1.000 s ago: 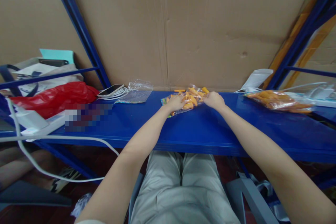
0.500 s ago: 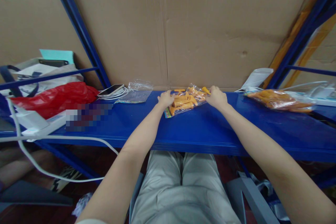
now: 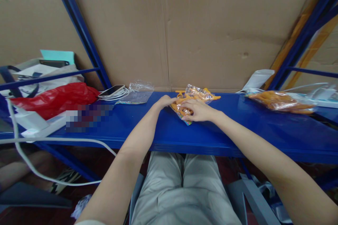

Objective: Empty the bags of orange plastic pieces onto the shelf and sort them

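Note:
In the head view, a clear plastic bag [image 3: 188, 123] with a colourful printed edge lies at the middle of the blue shelf. Yellow-orange plastic pieces [image 3: 196, 94] are heaped in and on it; a few stick out at the back right. My left hand [image 3: 164, 102] is closed at the bag's left edge, its fingertips partly hidden by the pieces. From the right, my right hand [image 3: 200, 110] reaches over the front of the heap, fingers and thumb curled round some pieces. What exactly lies under its palm is hidden.
A second bag of orange pieces [image 3: 281, 102] lies at the right by a white charger [image 3: 257, 79]. To the left are a flat clear bag [image 3: 138, 93], a phone with a coiled cable [image 3: 113, 90], a red plastic bag [image 3: 63, 98] and a white power strip [image 3: 50, 126]. Cardboard [image 3: 206, 35] stands behind.
My right hand has moved left and nearer, from the bag's right end onto the front of the heap. The bag has turned and the pieces have shifted. My left hand stays at the left edge.

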The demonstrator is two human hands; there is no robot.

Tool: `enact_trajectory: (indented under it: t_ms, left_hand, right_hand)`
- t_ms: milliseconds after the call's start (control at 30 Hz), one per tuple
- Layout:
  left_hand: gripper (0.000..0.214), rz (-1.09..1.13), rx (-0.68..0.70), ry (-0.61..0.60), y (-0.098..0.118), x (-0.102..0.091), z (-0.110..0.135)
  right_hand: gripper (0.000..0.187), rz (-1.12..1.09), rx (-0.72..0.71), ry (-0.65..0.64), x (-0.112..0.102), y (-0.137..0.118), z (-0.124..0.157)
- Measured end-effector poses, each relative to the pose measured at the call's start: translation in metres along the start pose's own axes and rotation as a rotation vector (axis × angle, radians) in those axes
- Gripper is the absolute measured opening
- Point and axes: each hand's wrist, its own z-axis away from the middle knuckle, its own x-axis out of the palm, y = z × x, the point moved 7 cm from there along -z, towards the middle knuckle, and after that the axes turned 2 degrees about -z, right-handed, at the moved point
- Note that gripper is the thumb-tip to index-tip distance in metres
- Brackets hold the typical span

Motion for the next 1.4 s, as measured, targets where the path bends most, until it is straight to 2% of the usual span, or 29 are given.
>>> enact_trajectory:
  t_ms: [267, 500, 567, 700, 800, 867, 1000, 1133, 1233, 1333, 1400]
  left_hand:
    - [0.015, 0.398, -0.107, -0.059, 0.008, 0.010, 0.009]
    - [0.009, 0.688, -0.120, 0.082, 0.005, 0.003, 0.002]
    - [0.007, 0.778, -0.141, 0.114, 0.004, 0.000, 0.002]
    - [0.007, 0.879, -0.176, 0.131, 0.002, -0.002, 0.003]
    - [0.012, 0.910, -0.178, 0.111, 0.003, 0.001, 0.003]
    - [0.015, 0.968, -0.178, 0.096, 0.004, 0.005, 0.002]
    - [0.017, 1.085, -0.181, 0.065, 0.005, 0.013, 0.003]
    - [0.017, 1.125, -0.170, 0.029, 0.009, 0.016, 0.004]
    - [0.015, 1.130, -0.119, 0.009, 0.021, 0.014, 0.000]
    - [0.022, 1.137, -0.141, 0.051, 0.032, 0.008, -0.008]
    - [0.039, 1.133, -0.194, 0.124, 0.036, 0.000, -0.016]
  right_hand:
    - [0.075, -0.076, 0.030, -0.052, 0.004, 0.008, 0.004]
    - [0.103, 0.000, 0.104, -0.038, 0.005, 0.018, 0.006]
    - [0.096, 0.057, 0.126, 0.020, -0.002, 0.021, 0.006]
    - [0.065, 0.185, 0.223, 0.139, -0.019, 0.030, 0.007]
    - [0.043, 0.264, 0.338, 0.149, -0.028, 0.040, 0.010]
    - [0.034, 0.301, 0.380, 0.128, -0.031, 0.045, 0.011]
    - [0.031, 0.338, 0.430, 0.124, -0.034, 0.052, 0.012]
    - [0.032, 0.289, 0.530, 0.224, -0.041, 0.066, 0.013]
    - [0.030, 0.213, 0.610, 0.307, -0.051, 0.081, 0.008]
    - [0.026, 0.140, 0.661, 0.366, -0.066, 0.097, -0.006]
    - [0.023, 0.086, 0.707, 0.409, -0.076, 0.107, -0.016]
